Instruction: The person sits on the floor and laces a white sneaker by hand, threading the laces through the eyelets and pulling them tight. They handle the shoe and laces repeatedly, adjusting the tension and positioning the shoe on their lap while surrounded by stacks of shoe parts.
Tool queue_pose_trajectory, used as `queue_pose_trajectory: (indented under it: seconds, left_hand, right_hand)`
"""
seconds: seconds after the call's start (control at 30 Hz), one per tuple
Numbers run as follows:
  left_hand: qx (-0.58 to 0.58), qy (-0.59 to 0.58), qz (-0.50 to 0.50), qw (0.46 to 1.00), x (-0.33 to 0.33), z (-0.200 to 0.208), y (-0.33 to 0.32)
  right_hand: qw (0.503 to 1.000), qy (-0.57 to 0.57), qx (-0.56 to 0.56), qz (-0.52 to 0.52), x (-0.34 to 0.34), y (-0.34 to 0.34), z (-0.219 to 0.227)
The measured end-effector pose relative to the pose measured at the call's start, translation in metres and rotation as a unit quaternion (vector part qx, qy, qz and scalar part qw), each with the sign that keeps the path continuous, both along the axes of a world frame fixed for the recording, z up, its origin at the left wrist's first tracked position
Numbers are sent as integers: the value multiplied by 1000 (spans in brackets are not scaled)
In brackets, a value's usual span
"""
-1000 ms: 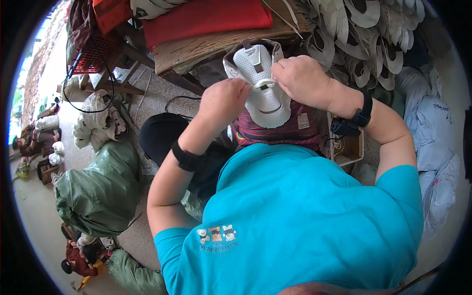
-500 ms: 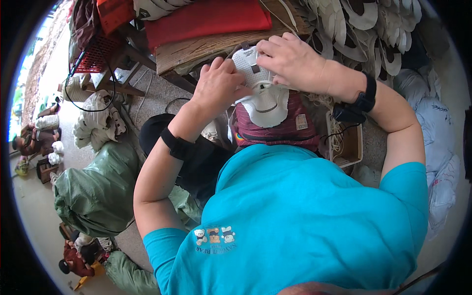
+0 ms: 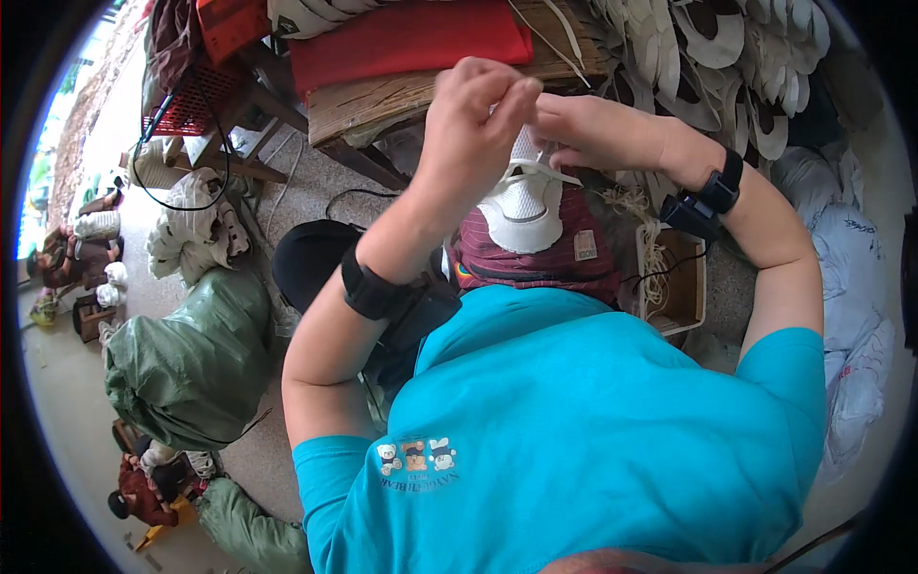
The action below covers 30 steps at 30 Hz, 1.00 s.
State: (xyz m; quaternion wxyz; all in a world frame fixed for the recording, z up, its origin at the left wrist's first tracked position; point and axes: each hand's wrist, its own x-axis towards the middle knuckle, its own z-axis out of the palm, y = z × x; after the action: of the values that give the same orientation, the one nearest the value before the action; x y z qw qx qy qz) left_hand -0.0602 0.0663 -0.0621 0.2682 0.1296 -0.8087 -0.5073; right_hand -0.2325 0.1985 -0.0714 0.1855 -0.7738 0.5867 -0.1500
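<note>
A white perforated shoe upper lies over a maroon striped cloth in front of my body. A white lace crosses the upper, its end sticking out to the right. Raised above the upper's far part, my left hand is closed, its fingers curled in a pinch; what they hold is hidden. My right hand is close beside it, fingers bent inward just over the lace and partly covered by the left hand. Whatever lies between its fingers does not show.
Ahead stands a wooden bench with a folded red cloth. Many pale shoe pieces hang at the far right. A bin of cords sits to the right, a green sack to the left. Another person is at lower left.
My left hand has left the upper's left edge, rising up and right, and now covers its far part. My right hand has shifted slightly right and down.
</note>
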Motion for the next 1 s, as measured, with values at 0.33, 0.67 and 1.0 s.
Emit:
queue_pose_trajectory:
  seconds: [0.33,0.67,1.0]
  left_hand:
    - [-210,-114,-134,962,-5,-42,2]
    - [181,-206,-80,958,-1,-4,-27]
    - [567,118,-339,741,57,93,-38]
  right_hand:
    - [988,-27,-153,12,-5,11,-21]
    - [991,-99,-71,-59,2,13,-8]
    - [884,-445,136,32,36,-52,37]
